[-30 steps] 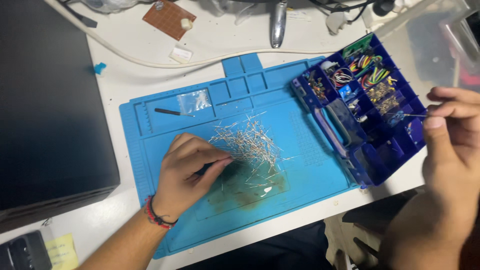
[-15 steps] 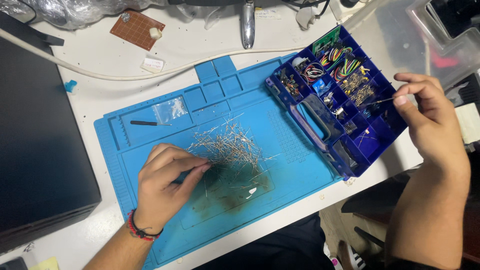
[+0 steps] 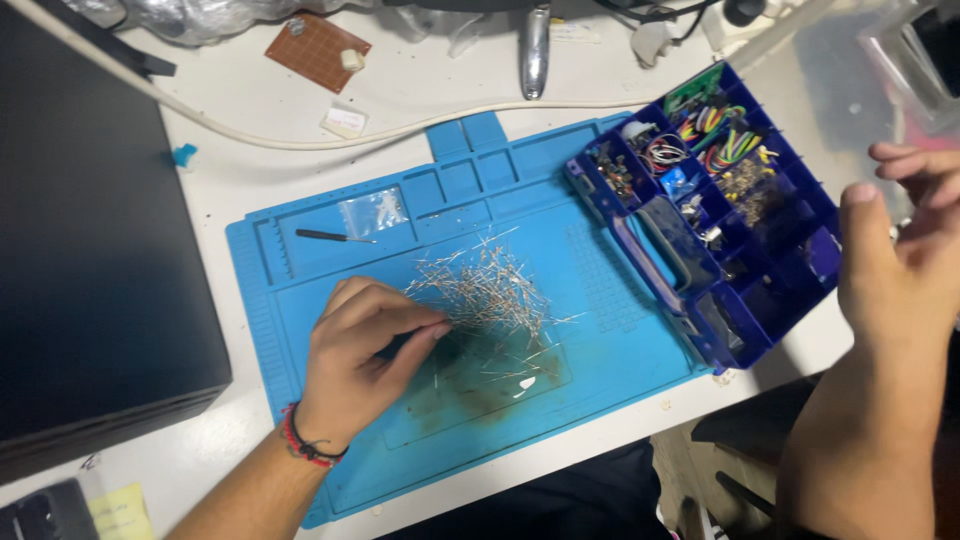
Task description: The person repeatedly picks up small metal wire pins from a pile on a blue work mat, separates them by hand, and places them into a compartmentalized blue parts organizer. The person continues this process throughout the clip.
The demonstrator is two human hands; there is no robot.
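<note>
Hands first: the left hand point(image 3: 360, 350) lies on the blue mat point(image 3: 300, 320), fingertips pinched at the edge of the wire parts point(image 3: 490, 290). Most parts are spread in one heap, so sorting seems far from done. The right hand point(image 3: 900, 260) hovers loose, holding nothing, just beside the blue box point(image 3: 720, 340). Behind, on the white desk point(image 3: 420, 90), lie a cable point(image 3: 300, 135) and a brown board point(image 3: 317, 50).

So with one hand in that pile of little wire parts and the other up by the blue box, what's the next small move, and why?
Probably the left hand pinching one part out of the pile of wire-legged parts. Its fingertips already rest at the pile's edge on the blue mat, while the right hand hovers open, seemingly empty, beside the compartment box.
</note>
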